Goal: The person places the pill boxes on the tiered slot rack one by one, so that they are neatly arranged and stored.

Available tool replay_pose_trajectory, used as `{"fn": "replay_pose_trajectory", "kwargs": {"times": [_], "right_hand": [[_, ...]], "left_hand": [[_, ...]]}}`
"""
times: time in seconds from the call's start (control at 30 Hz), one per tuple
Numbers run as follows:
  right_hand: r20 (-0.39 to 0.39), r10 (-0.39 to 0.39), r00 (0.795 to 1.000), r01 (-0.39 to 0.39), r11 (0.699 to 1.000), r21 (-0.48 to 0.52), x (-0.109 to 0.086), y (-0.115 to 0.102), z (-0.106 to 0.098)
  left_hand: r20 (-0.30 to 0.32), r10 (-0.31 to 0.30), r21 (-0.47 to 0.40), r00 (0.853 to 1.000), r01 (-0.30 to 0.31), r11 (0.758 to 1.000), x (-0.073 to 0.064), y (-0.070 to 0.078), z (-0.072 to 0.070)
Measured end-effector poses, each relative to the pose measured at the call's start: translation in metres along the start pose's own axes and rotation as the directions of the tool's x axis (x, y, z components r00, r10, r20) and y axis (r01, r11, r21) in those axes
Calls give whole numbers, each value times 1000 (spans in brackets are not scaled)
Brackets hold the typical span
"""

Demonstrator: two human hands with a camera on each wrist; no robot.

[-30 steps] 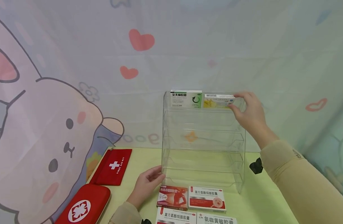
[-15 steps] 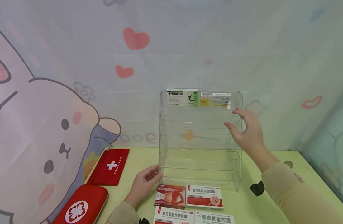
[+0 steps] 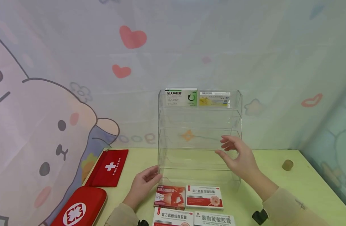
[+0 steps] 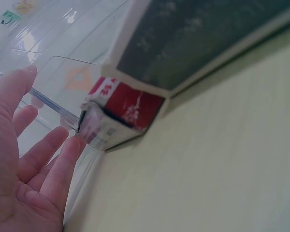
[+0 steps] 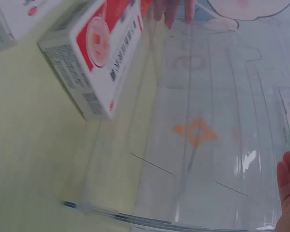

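Loading looked underway, green box [image 3: 181,97] and yellow box [image 3: 214,99] at the top edge of the clear rack [image 3: 199,118], left hand [image 3: 144,184] pinching its left edge, and the spread right hand [image 3: 238,158] probably needed next to pinch the red box [image 3: 169,197] by the front edge.

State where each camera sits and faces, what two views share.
On the head: faces forward and down at the clear tiered rack and medicine boxes; left hand, right hand, sleeves visible.
On the left wrist: faces the rack's edge and boxes; left hand visible.
On the right wrist: faces across the rack; right hand at right edge, left hand's fingers at top.
Head and left wrist views share rack and left hand.
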State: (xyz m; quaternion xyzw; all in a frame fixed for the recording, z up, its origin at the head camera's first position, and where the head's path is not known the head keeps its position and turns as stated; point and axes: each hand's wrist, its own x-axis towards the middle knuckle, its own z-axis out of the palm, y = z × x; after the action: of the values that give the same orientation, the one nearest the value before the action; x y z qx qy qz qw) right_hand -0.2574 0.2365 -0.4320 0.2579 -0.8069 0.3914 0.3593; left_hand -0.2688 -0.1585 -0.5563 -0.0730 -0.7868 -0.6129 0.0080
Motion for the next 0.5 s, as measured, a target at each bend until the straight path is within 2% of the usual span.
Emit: {"fn": "replay_pose_trajectory", "kwargs": {"times": [0.2,0.27,0.5], "right_hand": [[64,-3,998,2,1000,28,-36,-1,14],[86,-2,996,-1,999,36,-45,-1,19],[143,-18,990,3,994,105,-71,-3,30]], "left_hand": [[3,-3,16,1000,3,1000,-1,1,-2],[-1,-15,17,1000,15,1000,-1,3,-2],[-4,4,9,1000,-4,1000,-1,2,-1]]}}
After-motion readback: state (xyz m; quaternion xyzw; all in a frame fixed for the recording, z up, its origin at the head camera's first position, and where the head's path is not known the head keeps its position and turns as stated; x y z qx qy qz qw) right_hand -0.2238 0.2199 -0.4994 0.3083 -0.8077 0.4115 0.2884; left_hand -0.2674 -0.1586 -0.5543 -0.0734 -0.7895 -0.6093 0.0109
